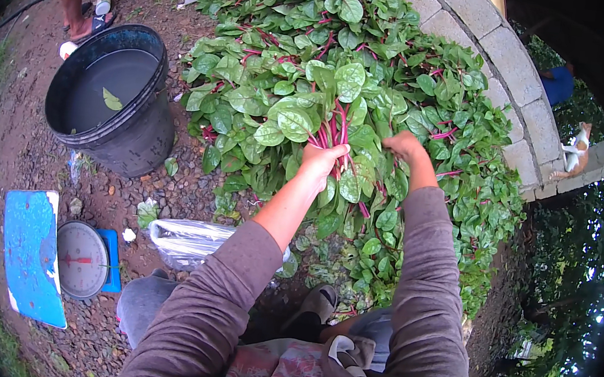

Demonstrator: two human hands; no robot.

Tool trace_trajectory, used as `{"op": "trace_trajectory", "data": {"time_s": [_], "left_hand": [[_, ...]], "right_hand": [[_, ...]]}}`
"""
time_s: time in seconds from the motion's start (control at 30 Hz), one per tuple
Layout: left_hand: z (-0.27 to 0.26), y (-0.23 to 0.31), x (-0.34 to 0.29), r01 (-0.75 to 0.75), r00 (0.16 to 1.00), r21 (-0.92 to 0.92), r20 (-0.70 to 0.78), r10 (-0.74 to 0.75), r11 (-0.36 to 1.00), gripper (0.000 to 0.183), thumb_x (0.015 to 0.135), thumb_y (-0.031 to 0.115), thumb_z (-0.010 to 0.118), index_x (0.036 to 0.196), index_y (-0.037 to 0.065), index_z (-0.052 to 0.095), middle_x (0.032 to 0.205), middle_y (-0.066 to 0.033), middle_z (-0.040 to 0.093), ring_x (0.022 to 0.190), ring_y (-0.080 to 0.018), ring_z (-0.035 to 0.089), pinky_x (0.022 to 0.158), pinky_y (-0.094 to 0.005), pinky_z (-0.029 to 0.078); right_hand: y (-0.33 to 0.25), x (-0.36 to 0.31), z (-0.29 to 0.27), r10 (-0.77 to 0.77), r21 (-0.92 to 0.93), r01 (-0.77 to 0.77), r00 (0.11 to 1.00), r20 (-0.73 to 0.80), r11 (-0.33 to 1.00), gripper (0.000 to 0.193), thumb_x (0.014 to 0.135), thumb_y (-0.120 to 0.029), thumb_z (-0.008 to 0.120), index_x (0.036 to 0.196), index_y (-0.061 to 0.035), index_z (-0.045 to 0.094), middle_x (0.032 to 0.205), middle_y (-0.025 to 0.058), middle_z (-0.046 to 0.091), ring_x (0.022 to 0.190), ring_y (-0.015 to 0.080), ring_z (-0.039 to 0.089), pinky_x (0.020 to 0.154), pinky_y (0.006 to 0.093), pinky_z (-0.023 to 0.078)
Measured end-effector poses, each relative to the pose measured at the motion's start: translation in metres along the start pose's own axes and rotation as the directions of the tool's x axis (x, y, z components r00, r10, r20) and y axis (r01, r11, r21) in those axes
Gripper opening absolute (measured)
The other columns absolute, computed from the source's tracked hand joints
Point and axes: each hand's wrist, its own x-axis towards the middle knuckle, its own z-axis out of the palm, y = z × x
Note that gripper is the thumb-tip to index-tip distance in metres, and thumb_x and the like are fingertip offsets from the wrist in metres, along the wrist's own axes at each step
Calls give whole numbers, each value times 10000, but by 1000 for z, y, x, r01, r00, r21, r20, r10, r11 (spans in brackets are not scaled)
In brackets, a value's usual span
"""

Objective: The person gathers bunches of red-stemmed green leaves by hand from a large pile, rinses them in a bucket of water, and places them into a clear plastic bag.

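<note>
Red-stemmed greens [425, 85] lie heaped in the head view's upper middle, between a black bucket [132, 141] and a block wall [508, 62]. Left hand [322, 162]: closed around the stems [337, 125] of one bunch [296, 122], held over the greens. Right hand [406, 148]: fingers curled beside the bunch; its grip cannot be determined.

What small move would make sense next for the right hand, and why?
Probably bring another stem from the leafy heap to the left hand: it grips a bunch of red-stemmed greens, while the right hand reaches over the heap.
</note>
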Motion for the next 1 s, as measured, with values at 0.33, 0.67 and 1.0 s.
{"op": "trace_trajectory", "data": {"time_s": [0.33,0.67,1.0], "left_hand": [[-6,-7,5,-96,992,-44,-82,92,994,111,719,27,677,803,32,604,634,-58,611,447,-143,548,385,-274,421],[-3,-20,9,-174,979,-12,-110,171,985,146,722,25,670,849,30,598,658,-49,612,481,-135,555,415,-270,428],[2,-11,3,-97,994,-38,-50,95,995,132,730,45,674,828,38,587,641,-44,598,458,-128,539,372,-257,400]], "right_hand": [[-23,-95,-59,-146,645,54,985,90,762,152,860,-232,576,912,-90,591,803,-23,617,637,50,543,509,193,423],[-46,-71,11,-160,877,368,929,-333,311,78,872,-149,548,865,-80,584,746,-1,596,611,56,518,539,196,446],[120,20,-16,124,-70,-239,707,-697,969,300,794,-333,539,910,-87,667,889,180,642,870,324,618,810,415,469]]}}
